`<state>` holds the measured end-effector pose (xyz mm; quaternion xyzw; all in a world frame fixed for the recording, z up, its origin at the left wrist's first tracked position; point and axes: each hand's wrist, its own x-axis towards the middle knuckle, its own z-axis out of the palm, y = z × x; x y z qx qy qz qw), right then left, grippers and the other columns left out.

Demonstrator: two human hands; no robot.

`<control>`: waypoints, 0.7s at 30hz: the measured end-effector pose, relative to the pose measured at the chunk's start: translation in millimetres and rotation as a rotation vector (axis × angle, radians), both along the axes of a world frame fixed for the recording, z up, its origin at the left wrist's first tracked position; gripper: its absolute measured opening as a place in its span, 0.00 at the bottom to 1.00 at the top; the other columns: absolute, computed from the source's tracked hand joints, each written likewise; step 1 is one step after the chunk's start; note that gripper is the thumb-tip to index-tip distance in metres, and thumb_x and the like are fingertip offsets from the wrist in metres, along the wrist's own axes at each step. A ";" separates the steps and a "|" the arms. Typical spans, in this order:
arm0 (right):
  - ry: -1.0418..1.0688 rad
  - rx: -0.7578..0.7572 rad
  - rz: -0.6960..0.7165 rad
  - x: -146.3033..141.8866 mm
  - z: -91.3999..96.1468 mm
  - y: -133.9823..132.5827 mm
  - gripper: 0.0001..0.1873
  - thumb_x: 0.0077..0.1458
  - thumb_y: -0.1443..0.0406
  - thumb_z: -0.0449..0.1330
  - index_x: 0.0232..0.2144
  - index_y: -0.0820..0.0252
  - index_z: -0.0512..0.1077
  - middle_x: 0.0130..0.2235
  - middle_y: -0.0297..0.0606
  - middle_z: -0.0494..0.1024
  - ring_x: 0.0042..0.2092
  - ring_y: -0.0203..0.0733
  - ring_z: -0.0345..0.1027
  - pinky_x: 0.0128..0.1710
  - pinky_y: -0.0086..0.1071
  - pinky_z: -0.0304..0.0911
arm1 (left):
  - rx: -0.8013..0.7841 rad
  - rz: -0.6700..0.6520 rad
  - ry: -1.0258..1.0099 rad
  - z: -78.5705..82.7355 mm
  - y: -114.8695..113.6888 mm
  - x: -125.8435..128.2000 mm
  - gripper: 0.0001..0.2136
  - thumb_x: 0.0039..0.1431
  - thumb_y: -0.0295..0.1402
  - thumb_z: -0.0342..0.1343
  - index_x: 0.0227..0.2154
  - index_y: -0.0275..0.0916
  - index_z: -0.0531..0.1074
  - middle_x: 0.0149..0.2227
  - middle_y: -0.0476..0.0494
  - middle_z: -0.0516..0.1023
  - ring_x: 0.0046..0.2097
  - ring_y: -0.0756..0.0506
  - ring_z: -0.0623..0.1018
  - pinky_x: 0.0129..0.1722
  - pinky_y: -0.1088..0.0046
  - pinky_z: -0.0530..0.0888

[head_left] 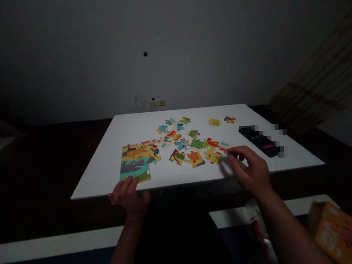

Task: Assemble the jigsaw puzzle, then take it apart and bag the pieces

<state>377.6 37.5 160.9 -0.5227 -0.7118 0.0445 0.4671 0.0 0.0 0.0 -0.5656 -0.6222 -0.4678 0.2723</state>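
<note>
A white board (105, 161) lies in front of me with a partly joined colourful puzzle block (138, 162) at its near left. Several loose puzzle pieces (191, 141) are scattered across the middle. My left hand (129, 196) rests at the board's near edge just below the joined block, fingers curled onto the rim. My right hand (251, 167) hovers over the board's near right, fingertips pinched at a small piece (224, 149) beside the yellow pieces.
A black remote-like object (259, 141) lies on the board's right side. Two separate pieces (222, 121) sit at the far right. An orange puzzle box (342, 233) is at the lower right. A wall socket (157, 103) is behind. The surroundings are dark.
</note>
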 end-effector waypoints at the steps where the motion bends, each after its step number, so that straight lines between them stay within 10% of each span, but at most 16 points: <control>1: -0.035 -0.040 -0.006 9.4 -5.2 8.7 0.08 0.62 0.59 0.57 0.41 0.50 0.74 0.39 0.42 0.78 0.37 0.50 0.72 0.38 0.47 0.69 | -0.004 0.007 -0.026 -0.4 0.6 -1.0 0.22 0.42 0.43 0.62 0.43 0.43 0.73 0.46 0.38 0.76 0.53 0.30 0.69 0.58 0.36 0.56; 21: -0.329 -0.218 -0.122 35.3 -29.5 42.9 0.15 0.64 0.63 0.51 0.49 0.55 0.72 0.49 0.47 0.75 0.52 0.56 0.64 0.53 0.53 0.62 | 0.113 0.101 -0.046 -8.8 11.4 -3.9 0.26 0.35 0.54 0.63 0.39 0.48 0.71 0.40 0.40 0.74 0.53 0.30 0.69 0.60 0.36 0.54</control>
